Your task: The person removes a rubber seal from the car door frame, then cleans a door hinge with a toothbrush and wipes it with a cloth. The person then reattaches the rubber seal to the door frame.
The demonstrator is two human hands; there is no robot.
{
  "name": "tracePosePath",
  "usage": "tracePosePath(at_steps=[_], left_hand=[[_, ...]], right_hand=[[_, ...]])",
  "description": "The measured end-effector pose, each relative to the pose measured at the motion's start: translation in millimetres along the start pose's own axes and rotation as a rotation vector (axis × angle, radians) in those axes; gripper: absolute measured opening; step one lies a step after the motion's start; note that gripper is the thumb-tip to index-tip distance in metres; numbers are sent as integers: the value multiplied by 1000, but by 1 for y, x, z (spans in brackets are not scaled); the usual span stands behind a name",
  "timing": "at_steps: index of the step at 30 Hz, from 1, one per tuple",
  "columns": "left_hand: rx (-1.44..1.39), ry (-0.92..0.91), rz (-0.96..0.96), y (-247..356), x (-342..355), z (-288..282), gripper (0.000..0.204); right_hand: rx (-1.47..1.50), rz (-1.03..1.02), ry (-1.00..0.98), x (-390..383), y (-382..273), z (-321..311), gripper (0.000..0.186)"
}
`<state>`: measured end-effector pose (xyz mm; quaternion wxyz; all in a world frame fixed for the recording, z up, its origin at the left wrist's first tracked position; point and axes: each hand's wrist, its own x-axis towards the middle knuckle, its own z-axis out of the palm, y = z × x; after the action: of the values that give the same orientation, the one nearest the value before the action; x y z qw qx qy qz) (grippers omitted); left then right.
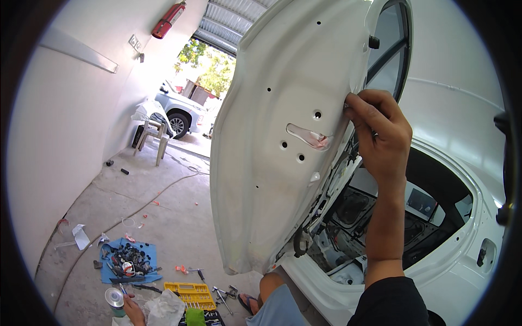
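A white car door (255,136) stands open in front of me, its edge panel full of small holes and one long slot with pinkish film in it. My right hand (383,127) is raised at the door's edge, thumb and fingers pinched together; a tiny pale bit shows at the fingertips, too small to name. Low at the left, my left hand (135,312) has its fingers closed around a thin, pen-like tool (122,289). Right beside it is a can (114,297) with a round silvery top and a greenish side; whether the hand touches it, I cannot tell.
On the floor lie a blue cloth (111,274) piled with dark clips, a yellow socket case (190,293), loose wrenches (223,299) and crumpled plastic (165,309). A hose (133,213) crosses the concrete. The white car body (462,255) stands at right, a plastic chair (155,138) by the wall.
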<state>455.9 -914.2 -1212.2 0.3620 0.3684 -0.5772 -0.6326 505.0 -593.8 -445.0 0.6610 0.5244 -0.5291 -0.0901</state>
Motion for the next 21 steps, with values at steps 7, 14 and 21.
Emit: tracePosePath(at_steps=[7,14,21], left_hand=[[13,74,163,-14,-4,13,49],[121,29,175,-21,-6,19,54],[23,-85,-97,-19,-3,20,32]], right_hand=[[-336,-161,-346,16,8,-16,30],[-205,-366,-380,39,26,-26,23],[647,91,198,15,14,16,11]])
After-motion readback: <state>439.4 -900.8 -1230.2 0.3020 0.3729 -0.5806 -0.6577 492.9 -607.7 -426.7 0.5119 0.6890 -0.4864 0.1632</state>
